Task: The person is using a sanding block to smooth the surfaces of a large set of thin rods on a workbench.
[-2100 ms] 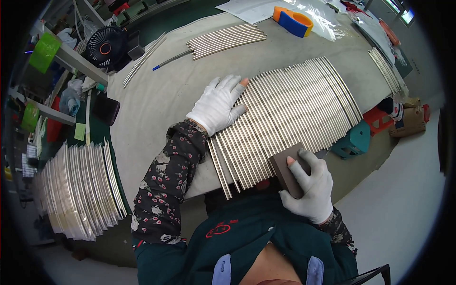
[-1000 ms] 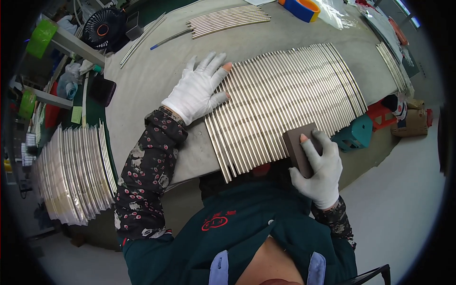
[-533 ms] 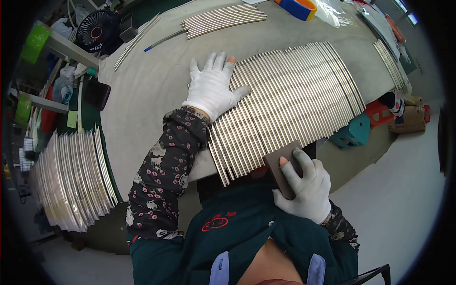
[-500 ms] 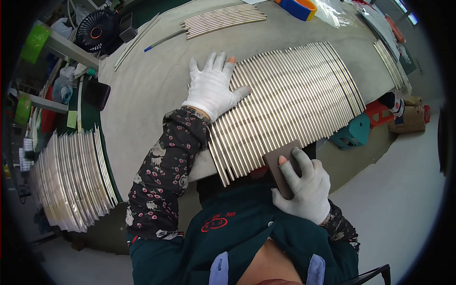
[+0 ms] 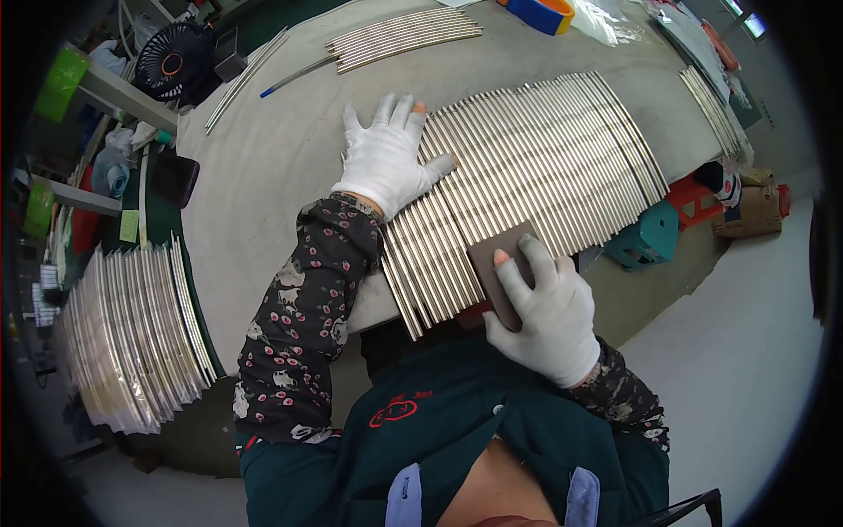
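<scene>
A wide row of slim silvery metal tubes (image 5: 562, 158) lies side by side on the worktable, their near ends reaching past its front edge. My left hand (image 5: 386, 158), in a white glove with a bare fingertip, rests flat with fingers spread at the row's left side; its thumb lies across the tubes. In my right hand (image 5: 553, 321), gloved likewise, is a flat brown sanding sponge (image 5: 486, 261). The fingers press on its top while the thumb holds its lower edge. The sponge lies over the near ends of the tubes and hides some of them.
A smaller batch of tubes (image 5: 404, 39) and a blue-tipped pen (image 5: 299, 76) lie at the back. Wrapped tubes (image 5: 132, 334) stand at the left, near a black fan (image 5: 174, 61). A blue-and-orange tape roll (image 5: 540, 13) sits far back. Teal stool (image 5: 645, 237) at right.
My right hand has slid the sanding sponge away from my body and slightly left, further onto the tubes. My left hand stays flat in place on the row; the whole view has shifted slightly.
</scene>
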